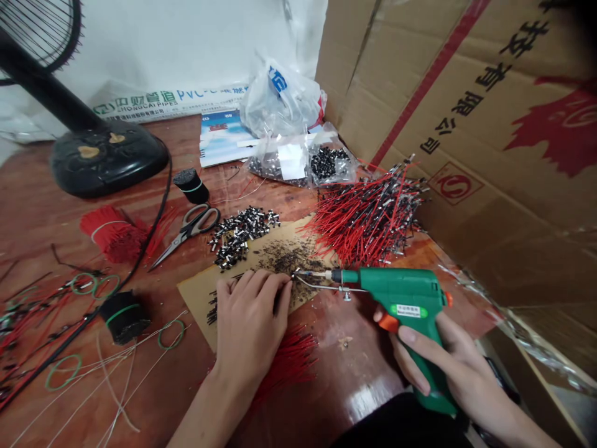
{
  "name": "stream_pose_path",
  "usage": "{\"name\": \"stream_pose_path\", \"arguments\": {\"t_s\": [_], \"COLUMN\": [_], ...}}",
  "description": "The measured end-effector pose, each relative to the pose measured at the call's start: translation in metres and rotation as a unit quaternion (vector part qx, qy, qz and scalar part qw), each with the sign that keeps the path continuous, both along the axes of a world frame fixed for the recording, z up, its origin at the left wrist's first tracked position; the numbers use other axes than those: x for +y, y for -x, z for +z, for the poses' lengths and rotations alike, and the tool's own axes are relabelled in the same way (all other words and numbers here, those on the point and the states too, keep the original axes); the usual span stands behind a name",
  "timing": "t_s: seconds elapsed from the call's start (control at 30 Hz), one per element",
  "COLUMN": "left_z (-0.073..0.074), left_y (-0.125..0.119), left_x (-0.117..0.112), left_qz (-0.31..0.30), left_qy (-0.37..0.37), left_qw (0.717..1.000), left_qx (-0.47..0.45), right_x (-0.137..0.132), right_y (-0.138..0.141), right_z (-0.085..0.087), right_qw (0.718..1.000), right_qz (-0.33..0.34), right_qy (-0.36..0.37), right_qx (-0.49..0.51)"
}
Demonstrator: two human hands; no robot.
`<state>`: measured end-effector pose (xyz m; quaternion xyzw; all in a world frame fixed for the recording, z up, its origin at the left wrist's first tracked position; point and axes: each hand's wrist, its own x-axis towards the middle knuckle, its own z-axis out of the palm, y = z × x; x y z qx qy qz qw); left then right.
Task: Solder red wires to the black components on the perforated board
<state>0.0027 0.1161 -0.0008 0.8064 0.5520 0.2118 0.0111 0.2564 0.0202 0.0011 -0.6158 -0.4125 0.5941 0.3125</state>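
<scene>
Reddish wooden table (32, 242) spreads under everything, with a cardboard box (471, 149) walling the right side. Far of centre lies a heap of red wires (368, 218), and nearer sits a brown card (198, 305) scattered with black bits (284, 258). The right hand (448, 367) closes round the handle of a green soldering gun (401, 298), its thin tip (301, 272) just above the card. The left hand (249, 326) rests curled on the card; whether it pinches anything cannot be told. If hot, a slipping tip could scorch the card or burn the left hand.
</scene>
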Motion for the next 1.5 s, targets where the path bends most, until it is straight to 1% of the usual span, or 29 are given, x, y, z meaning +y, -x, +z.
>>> {"name": "stream_pose_path", "arguments": {"t_s": [0.13, 0.37, 0.73, 0.87, 1.1, 1.5], "left_z": [0.0007, 0.0010, 0.0014, 0.0023, 0.0027, 0.0041], "left_y": [0.0001, -0.0005, 0.0003, -0.0007, 0.0003, 0.0003], "left_x": [-0.0002, -0.0001, -0.0011, -0.0008, -0.0014, -0.0023], "left_qz": [0.001, 0.003, 0.004, 0.002, -0.002, 0.003], "left_qy": [-0.007, -0.018, -0.034, -0.034, -0.038, -0.040], "left_qw": [1.000, 1.000, 0.999, 0.999, 0.999, 0.999], "left_qx": [0.000, 0.007, 0.013, 0.013, 0.008, 0.017], "right_x": [0.0008, 0.0014, 0.0000, 0.0007, -0.0014, 0.0050], "right_y": [-0.0012, -0.0006, -0.0034, -0.0026, -0.0059, -0.0017], "right_z": [-0.0005, 0.0002, -0.0026, -0.0009, -0.0034, 0.0041], "right_qw": [1.000, 0.999, 0.999, 0.999, 0.999, 1.000], "right_qz": [0.001, 0.002, 0.003, 0.001, 0.011, 0.021], "right_qy": [0.012, 0.009, 0.027, 0.024, 0.028, 0.009], "right_qx": [-0.005, 0.033, 0.044, 0.038, 0.036, 0.009]}}
